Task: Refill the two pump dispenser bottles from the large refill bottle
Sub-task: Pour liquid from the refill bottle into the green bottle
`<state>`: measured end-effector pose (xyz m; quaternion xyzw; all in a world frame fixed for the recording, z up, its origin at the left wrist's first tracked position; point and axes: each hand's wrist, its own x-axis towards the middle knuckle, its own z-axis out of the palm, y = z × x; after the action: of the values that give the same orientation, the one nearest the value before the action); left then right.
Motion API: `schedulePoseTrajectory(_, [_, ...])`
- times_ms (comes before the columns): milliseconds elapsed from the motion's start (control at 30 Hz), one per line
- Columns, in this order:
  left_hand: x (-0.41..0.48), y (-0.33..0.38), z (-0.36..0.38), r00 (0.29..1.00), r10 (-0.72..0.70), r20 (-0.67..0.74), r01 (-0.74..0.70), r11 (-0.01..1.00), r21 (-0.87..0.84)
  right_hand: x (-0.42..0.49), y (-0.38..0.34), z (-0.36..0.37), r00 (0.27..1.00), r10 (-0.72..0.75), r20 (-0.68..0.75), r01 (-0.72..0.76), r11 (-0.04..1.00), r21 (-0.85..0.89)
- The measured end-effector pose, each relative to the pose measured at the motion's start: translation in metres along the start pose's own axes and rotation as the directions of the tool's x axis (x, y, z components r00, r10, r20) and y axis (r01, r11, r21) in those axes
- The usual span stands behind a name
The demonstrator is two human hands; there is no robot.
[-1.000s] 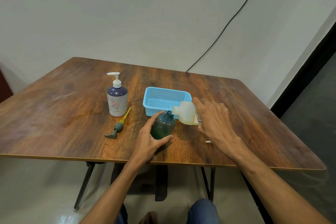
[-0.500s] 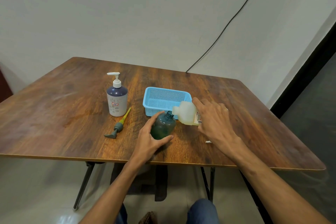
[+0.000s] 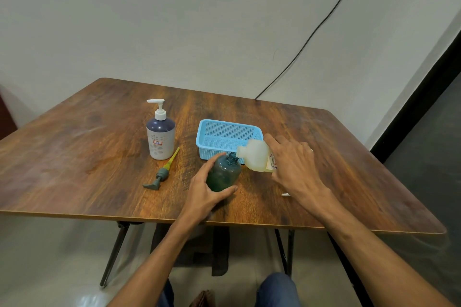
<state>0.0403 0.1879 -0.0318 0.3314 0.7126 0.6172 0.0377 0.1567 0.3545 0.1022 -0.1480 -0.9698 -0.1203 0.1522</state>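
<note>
We look down on a brown wood-grain table set before a plain pale wall. A black cable runs diagonally down the wall to the table's far edge. A dark panel borders the room at the right. Below the near edge we see black folding legs, a pale glossy floor and knees in blue jeans.

Near the front middle, the left hand curls round a green bottle that stands upright on the table, its neck open. The right hand grips a pale refill bottle, tipped sideways with its mouth at the green bottle's neck. We cannot tell whether liquid flows.

Just behind them sits a blue mesh basket. Further left stands a white and navy pump bottle, and a loose pump lies flat just beside it. A small white piece lies by the right wrist.
</note>
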Motion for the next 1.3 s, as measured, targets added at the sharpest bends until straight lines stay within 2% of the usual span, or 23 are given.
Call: schedulePoseTrajectory(1300, [-0.0005,0.0012,-0.0003,1.0,0.016,-0.004,-0.016,1.0,-0.019,-0.0009,-0.0007,-0.0027,0.999,-0.016,-0.028,0.016,1.0,0.0])
